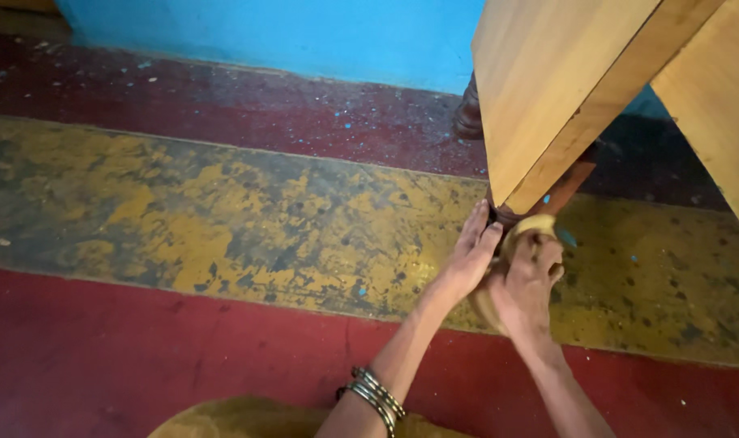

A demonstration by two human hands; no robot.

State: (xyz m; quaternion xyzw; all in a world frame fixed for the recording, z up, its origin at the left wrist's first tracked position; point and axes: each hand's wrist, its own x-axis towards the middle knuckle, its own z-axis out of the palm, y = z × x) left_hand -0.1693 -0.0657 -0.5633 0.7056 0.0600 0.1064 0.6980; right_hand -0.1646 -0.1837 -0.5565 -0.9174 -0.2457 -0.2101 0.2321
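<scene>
Worn paint covers the floor (pixel 223 219) below me: a yellow band, scuffed dark, between two red strips flecked with blue, and a blue wall (pixel 304 32) behind.

Both my hands meet at the foot of a wooden cabinet (pixel 548 89). My right hand (pixel 527 284) is curled over a yellowish pad (pixel 530 224), fingers bent and closed on it, pressing it against the dark leg (pixel 499 215) under the cabinet's corner. Only a rounded edge of the pad shows above my knuckles and a sliver below my palm; it looks pale tan and soft-edged, but I cannot tell what it is made of. My left hand (pixel 471 255) lies flat and open, fingers straight and together, fingertips touching the leg just beside the pad; it holds nothing.

My left forearm comes up from the lower middle, with dark bangles (pixel 373 395) stacked at the wrist. My right forearm rises from the lower right, and the two wrists nearly touch.

Light honey-coloured panels of the cabinet tilt out above my hands, with a reddish-brown strip at the base edge. A second turned dark leg (pixel 468 109) stands farther back, near the wall. Yellow-brown cloth (pixel 248 418) shows at the bottom edge.
</scene>
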